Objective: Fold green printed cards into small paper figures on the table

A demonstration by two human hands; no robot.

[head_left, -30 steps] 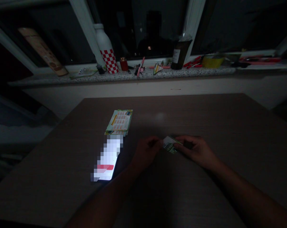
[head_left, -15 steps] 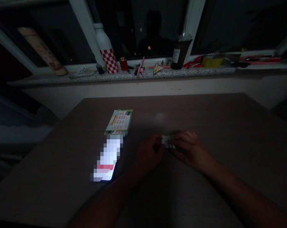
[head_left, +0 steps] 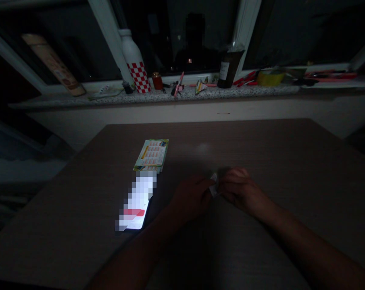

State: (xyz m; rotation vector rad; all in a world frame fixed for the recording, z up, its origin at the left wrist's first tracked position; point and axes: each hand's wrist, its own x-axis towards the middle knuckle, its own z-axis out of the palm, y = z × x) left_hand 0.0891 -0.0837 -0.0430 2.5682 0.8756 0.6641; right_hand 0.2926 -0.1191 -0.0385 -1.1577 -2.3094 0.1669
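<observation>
A: Where's the thing being handled?

B: The small pale card (head_left: 214, 186) (card or paper, too dark to say) stands tilted between the two hands, just over the middle of the tabletop (head_left: 270, 147).

A: And the grip?

B: The left hand (head_left: 192, 196) is nearly closed, thumb and fingers pinching the card's left side. The right hand (head_left: 238, 186) has its fingers bunched against the right side; whether it pinches or only presses there, I can't tell, because the fingertips hide it.

A: What could go wrong?

B: Uneven pressure could crease it crookedly, I'd judge, or tear it if the hands pull apart. Poor light and the hands' own shadow make a misaligned edge easy to miss. The left forearm also lies near the lit phone (head_left: 137, 224), so drawing that elbow outward could nudge it, and perhaps the stack of printed cards (head_left: 152, 155) at its upper end.

A: Which way is there room?

B: Rightward, I'd say: the tabletop reaches well past the right hand. Its far edge runs well beyond both hands, below the granite windowsill (head_left: 186, 96). Leftward, phone and stack limit any sweep before the slanting left edge.
</observation>
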